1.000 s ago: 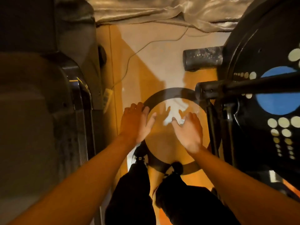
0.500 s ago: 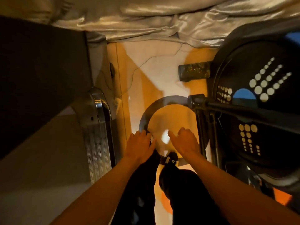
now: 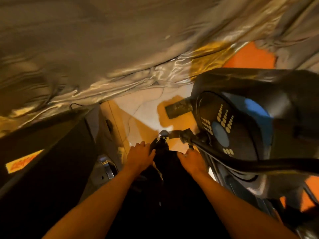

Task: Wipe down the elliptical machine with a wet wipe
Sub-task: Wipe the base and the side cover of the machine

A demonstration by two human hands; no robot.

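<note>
View has tipped up since earlier, and my hands have pulled back over my dark trousers [image 3: 172,195]. Left hand [image 3: 140,158] fingers loose and flat; right hand [image 3: 192,162] fingers bent, can't tell if grasping anything. Pale-and-orange floor [image 3: 148,107] beyond. Elliptical machine [image 3: 245,94] on my right, its long bar [image 3: 259,165] lying right-to-left, end toward my knees. Silvery curtain [image 3: 120,49] farthest.

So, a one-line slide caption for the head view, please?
The left hand and right hand reach down beside the black elliptical machine; no wipe visible.

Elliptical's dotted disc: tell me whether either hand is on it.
No, the left hand and right hand are both down by the dark trousers, left of the dotted disc.
</note>
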